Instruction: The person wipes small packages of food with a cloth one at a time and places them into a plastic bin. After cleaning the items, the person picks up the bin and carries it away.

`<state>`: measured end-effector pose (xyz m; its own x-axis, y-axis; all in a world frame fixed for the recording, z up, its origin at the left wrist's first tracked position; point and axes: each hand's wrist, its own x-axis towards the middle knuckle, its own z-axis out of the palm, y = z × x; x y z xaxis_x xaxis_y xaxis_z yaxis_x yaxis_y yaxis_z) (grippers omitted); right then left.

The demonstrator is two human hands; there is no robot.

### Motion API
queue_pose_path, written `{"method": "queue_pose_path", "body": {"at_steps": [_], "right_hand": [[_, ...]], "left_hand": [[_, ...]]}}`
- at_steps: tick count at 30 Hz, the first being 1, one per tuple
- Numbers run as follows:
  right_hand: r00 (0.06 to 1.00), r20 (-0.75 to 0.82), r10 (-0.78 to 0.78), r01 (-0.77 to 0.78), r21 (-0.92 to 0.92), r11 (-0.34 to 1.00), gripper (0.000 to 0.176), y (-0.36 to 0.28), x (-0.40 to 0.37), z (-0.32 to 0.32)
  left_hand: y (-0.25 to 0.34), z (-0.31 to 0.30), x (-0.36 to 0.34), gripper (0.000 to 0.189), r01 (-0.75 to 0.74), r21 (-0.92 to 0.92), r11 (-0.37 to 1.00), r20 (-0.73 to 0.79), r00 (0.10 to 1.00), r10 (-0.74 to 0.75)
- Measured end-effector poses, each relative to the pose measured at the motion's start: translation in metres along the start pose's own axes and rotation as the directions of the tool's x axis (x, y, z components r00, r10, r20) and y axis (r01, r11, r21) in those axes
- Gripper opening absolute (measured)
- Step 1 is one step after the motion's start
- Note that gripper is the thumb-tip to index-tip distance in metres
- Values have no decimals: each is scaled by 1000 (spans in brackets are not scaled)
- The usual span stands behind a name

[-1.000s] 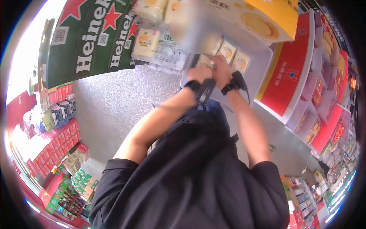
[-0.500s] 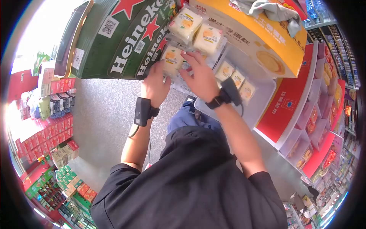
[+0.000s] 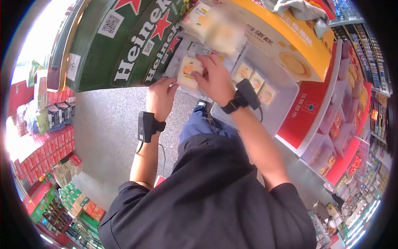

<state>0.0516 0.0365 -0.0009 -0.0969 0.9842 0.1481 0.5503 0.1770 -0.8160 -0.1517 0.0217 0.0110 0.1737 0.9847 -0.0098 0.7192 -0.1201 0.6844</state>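
Note:
My right hand point(image 3: 215, 79) grips a square, clear-wrapped pale cake point(image 3: 189, 74) with an orange picture on its label, thumb on its face and fingers along its upper edge. At the cake's lower left corner, my left hand point(image 3: 161, 97) has thumb and fingertips pinched together at the wrapper's edge. Above, another wrapped cake point(image 3: 200, 18) lies beside a blurred package point(image 3: 224, 35). Several similar cakes point(image 3: 256, 81) sit in a row inside the translucent plastic bin point(image 3: 282, 110), right of my right wrist.
Green Heineken cartons point(image 3: 99, 58) stand at upper left. Behind the bin is a yellow cake carton point(image 3: 286, 41) with a grey cloth point(image 3: 304, 12) on top. A red-fronted display shelf point(image 3: 306, 110) curves along the right; red boxes point(image 3: 45, 145) are stacked at left. Speckled floor point(image 3: 107, 124) lies below.
My left hand has drawn down and left, from beside the cake to its lower corner. The right hand has closed onto the cake. One package above has become blurred.

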Motion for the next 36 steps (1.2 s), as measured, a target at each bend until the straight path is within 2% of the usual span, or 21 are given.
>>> {"method": "queue_pose_path", "body": {"at_steps": [1,3,6,8,9,12,14,17,18,19,20,22,23,27,30,31,33,35,36], "right_hand": [[1000,10,29,-30,60,998,47,-3,-2,-7],[995,31,94,-98,173,980,46,-8,-14,-29],[991,-14,135,-130,165,978,43,-7,-52,-60],[979,-63,196,-182,179,967,45,9,-81,-77],[967,-70,245,-228,190,955,45,20,-97,-88],[924,-94,371,-353,171,920,46,55,-138,-113],[890,-116,441,-428,119,896,46,76,-153,-123],[863,-50,502,-505,-69,861,48,106,-165,-122],[855,-21,519,-516,-145,844,48,117,-167,-118],[852,-3,523,-518,-142,843,48,124,-167,-113],[877,-20,481,-475,-195,858,47,133,-168,-104],[922,-41,386,-379,-304,874,45,155,-169,-82],[909,-45,415,-411,-271,871,44,164,-170,-72],[882,-86,464,-463,-339,819,43,174,-168,-56],[882,-121,456,-470,-321,822,42,179,-169,-52],[877,-127,464,-479,-321,817,42,176,-169,-51],[882,-124,455,-468,-346,813,40,162,-166,-57],[880,-79,469,-461,-387,799,39,168,-166,-59],[878,-59,474,-455,-410,791,38,169,-164,-61]], "left_hand": [[9,-3,0,17,-17,-3,1000,-8,1000,17],[22,-6,-3,17,-74,-28,997,53,996,75],[53,-1,-12,17,-159,-54,986,180,969,167],[71,16,-15,17,-274,-54,960,263,924,279],[80,30,-16,10,-310,-52,949,317,897,310],[99,91,-17,10,-422,4,907,480,796,368],[103,138,-14,15,-503,119,856,587,731,348],[112,185,-7,18,-501,184,846,703,668,242],[114,194,-5,19,-524,204,827,735,640,224],[115,201,-5,19,-546,224,807,765,612,201],[114,207,-6,20,-566,244,788,794,583,174],[106,224,-6,20,-555,210,805,820,548,163],[101,232,-4,21,-548,196,813,829,535,161],[91,243,-1,20,-522,209,827,795,583,167],[91,245,1,21,-517,205,831,840,529,122],[85,254,-1,22,-494,237,836,808,579,113],[75,261,-3,24,-367,82,927,831,539,140],[89,247,1,27,-321,139,937,812,578,78],[104,234,-1,27,-335,269,903,778,629,1]]}}
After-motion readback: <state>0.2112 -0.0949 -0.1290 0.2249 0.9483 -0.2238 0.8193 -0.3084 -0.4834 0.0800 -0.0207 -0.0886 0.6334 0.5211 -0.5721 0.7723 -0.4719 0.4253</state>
